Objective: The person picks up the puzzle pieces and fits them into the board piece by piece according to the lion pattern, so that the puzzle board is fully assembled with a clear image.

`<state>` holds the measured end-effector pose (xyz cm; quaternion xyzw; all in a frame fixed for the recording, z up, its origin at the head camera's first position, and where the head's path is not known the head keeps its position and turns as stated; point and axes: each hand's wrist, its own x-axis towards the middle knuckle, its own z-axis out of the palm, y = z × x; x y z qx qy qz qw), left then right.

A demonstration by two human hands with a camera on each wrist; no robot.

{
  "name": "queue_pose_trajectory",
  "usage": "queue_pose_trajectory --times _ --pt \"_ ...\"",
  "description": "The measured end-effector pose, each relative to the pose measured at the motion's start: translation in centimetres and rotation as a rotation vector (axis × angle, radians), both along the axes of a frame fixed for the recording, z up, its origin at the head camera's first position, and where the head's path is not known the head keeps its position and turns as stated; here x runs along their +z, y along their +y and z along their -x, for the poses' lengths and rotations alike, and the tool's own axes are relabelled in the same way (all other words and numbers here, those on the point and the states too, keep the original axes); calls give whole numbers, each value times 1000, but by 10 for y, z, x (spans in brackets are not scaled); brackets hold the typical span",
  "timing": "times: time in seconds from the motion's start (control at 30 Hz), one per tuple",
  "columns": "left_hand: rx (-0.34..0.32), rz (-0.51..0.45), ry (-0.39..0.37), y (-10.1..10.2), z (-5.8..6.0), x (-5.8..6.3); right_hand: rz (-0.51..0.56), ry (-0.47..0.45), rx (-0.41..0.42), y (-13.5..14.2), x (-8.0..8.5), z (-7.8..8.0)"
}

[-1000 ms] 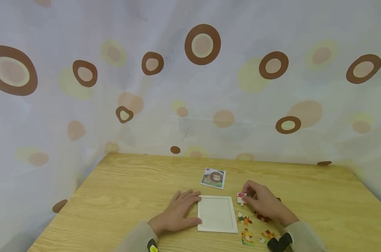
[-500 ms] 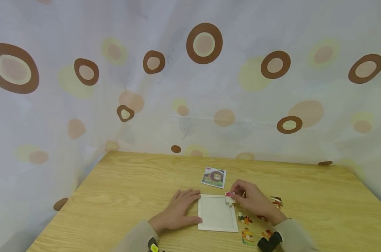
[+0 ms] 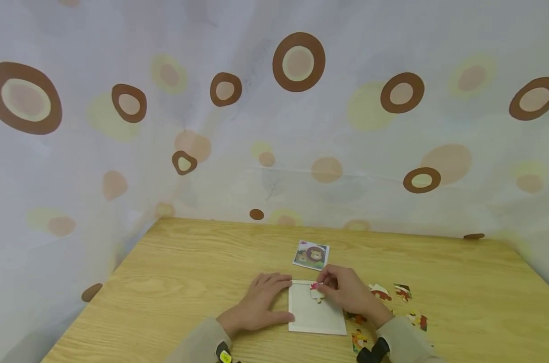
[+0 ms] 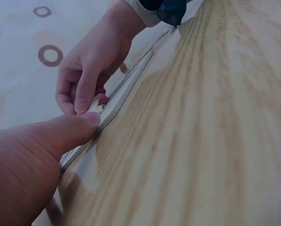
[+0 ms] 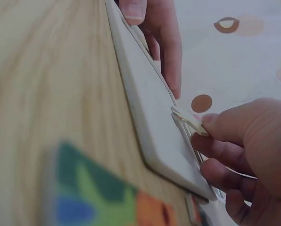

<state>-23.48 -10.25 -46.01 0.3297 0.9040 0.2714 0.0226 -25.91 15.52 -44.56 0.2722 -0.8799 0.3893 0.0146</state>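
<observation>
The right hand [image 3: 347, 292] pinches a puzzle piece [image 3: 316, 290] between thumb and fingertips, holding it over the far corner of the white tray [image 3: 317, 317], its edge tilted against the rim. The left hand [image 3: 258, 302] lies flat with fingers spread, pressing the tray's left edge against the table [image 3: 174, 282]. Loose pieces [image 3: 385, 292] lie just right of the right hand. A lion picture card [image 3: 311, 254] sits beyond both hands.
</observation>
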Motion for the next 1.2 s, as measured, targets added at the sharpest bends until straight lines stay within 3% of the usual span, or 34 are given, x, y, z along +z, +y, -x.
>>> queue_pose_trajectory --times 0.4,0.77,1.0,1.2 --pt "0 -12 8 0 1 1 -46 53 -55 -29 0 0" --pt "7 11 -22 1 0 1 -110 -17 -39 -41 8 -1" --pt "16 10 -2 0 0 -2 -143 15 -5 -47 11 -3" --pt "7 1 2 -1 1 -2 -151 6 -97 -55 11 -5"
